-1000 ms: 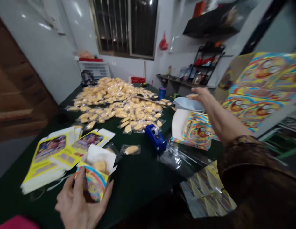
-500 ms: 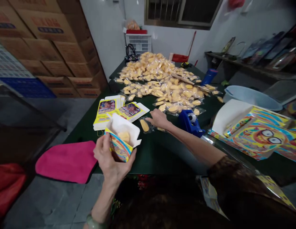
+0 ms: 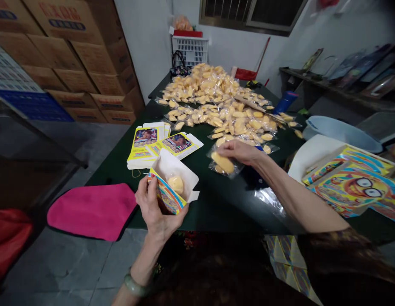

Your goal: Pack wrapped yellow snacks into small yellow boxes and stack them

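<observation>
My left hand (image 3: 154, 208) grips a small colourful carton (image 3: 170, 187) held over the table's near edge. Its white flaps stand open and a yellow packet lies inside. My right hand (image 3: 238, 151) pinches a clear-wrapped yellow packet (image 3: 223, 162) and holds it just above the dark green table (image 3: 216, 204), to the right of the carton. Behind my right hand spreads a big heap of the same yellow packets (image 3: 216, 102). A stack of flat yellow cartons (image 3: 156, 143) lies just beyond my left hand.
A pink cloth (image 3: 92, 210) hangs over the table's left corner. A light blue basin (image 3: 340, 132) and colourful printed boxes (image 3: 350, 180) sit at the right. Brown cardboard boxes (image 3: 66, 55) are stacked at the left wall, and a white basket (image 3: 191, 49) stands at the back.
My right hand came back from the basin at the right, reached to a packet on the table, and now lifts it. The carton in my left hand stayed put.
</observation>
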A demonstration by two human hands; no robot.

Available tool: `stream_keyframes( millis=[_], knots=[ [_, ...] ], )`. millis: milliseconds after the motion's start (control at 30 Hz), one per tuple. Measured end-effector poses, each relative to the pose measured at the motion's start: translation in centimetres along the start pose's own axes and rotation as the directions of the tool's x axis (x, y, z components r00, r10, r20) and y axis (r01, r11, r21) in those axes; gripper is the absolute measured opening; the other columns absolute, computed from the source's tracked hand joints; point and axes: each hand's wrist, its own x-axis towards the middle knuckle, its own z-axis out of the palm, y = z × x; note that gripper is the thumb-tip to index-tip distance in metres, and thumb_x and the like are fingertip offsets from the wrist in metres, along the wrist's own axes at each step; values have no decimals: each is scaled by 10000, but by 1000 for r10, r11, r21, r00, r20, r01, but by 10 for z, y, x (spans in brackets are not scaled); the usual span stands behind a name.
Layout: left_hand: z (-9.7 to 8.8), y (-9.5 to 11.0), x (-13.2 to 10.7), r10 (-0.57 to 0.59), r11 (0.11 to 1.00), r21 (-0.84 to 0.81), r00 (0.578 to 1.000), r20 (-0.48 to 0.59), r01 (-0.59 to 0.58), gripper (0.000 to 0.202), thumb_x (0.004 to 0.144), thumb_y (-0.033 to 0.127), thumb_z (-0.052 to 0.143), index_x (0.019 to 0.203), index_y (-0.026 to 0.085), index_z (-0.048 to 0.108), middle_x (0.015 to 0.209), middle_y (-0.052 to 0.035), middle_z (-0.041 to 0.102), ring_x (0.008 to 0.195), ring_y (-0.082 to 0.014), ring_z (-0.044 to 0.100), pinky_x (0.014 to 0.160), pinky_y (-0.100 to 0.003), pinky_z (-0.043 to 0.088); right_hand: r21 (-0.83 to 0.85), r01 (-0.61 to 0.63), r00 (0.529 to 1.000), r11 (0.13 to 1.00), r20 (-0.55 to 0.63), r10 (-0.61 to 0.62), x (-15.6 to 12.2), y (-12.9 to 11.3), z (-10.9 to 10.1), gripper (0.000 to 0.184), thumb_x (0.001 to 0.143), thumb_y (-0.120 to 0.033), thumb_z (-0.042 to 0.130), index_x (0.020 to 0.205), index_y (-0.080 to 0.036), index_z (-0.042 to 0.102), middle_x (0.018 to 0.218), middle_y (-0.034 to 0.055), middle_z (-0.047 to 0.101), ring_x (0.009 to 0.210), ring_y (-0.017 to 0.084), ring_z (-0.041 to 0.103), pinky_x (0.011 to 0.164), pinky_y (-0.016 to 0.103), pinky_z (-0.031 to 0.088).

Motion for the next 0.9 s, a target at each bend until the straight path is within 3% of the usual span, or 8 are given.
stream_keyframes(
  millis=[133, 300, 467, 600, 700, 767, 833, 900],
  knots=[
    [9, 8, 0, 34, 997, -65, 999, 3, -34, 1004, 584, 418, 762, 1430, 152, 291, 1327, -211, 406, 1194, -372, 454, 966, -507, 386, -298, -36, 995, 954, 81, 63, -14, 20, 17, 55, 677, -186, 653, 628, -161, 652, 911, 84, 656, 1045, 254, 559, 844, 329, 418],
    [20, 17, 1, 83, 993, -78, 993, -86, -90, 1016, 568, 409, 745, 1436, 178, 270, 1344, -205, 366, 1192, -375, 434, 950, -501, 375, -321, -46, 992, 946, 95, 80, -21, 24, 31, 58, 636, -122, 635, 613, -173, 653, 706, 16, 651, 732, 165, 599, 683, 257, 422],
    [27, 27, 7, 57, 995, 85, 998, 34, -60, 956, 566, 397, 738, 1397, 203, 304, 1315, -209, 373, 1152, -383, 454, 900, -481, 357, -144, 29, 969, 989, -238, -63, -59, -8, -15, 52, 728, -227, 625, 744, -180, 608, 712, -2, 622, 618, 122, 553, 580, 247, 415],
    [34, 43, 14, -2, 986, 164, 978, 207, -32, 855, 585, 413, 735, 1335, 193, 387, 1289, -223, 395, 1127, -392, 466, 861, -474, 351, 109, 319, 666, 941, -733, -141, -92, -59, -24, 221, 703, -268, 716, 763, -219, 509, 645, -57, 507, 508, 93, 459, 477, 233, 399],
    [39, 57, 17, -18, 982, 183, 955, 297, -39, 824, 591, 422, 734, 1318, 182, 427, 1277, -230, 400, 1134, -404, 460, 866, -489, 342, -86, 373, 343, 924, -912, -224, -93, -88, 1, 220, 720, -202, 703, 748, -225, 486, 715, -39, 511, 588, 98, 491, 505, 229, 414],
    [40, 63, 18, -16, 983, 178, 955, 295, -38, 813, 596, 422, 731, 1315, 180, 439, 1274, -228, 399, 1141, -404, 454, 872, -492, 340, -205, 322, 244, 924, -925, -290, -85, -94, 23, 195, 742, -172, 665, 718, -218, 477, 706, -33, 504, 601, 98, 486, 506, 225, 402],
    [41, 67, 17, -15, 985, 171, 965, 263, -31, 790, 602, 412, 726, 1304, 177, 452, 1268, -227, 402, 1134, -401, 455, 870, -490, 344, -244, 275, 325, 930, -887, -329, -76, -90, 42, 183, 758, -160, 625, 688, -211, 464, 667, -36, 495, 584, 96, 473, 507, 226, 393],
    [41, 67, 16, -13, 985, 169, 973, 231, -27, 754, 608, 390, 719, 1286, 175, 470, 1261, -225, 406, 1121, -397, 459, 864, -488, 346, -233, 252, 509, 939, -793, -334, -71, -82, 57, 177, 766, -163, 596, 667, -205, 455, 643, -35, 504, 572, 96, 474, 516, 229, 393]
  ],
)
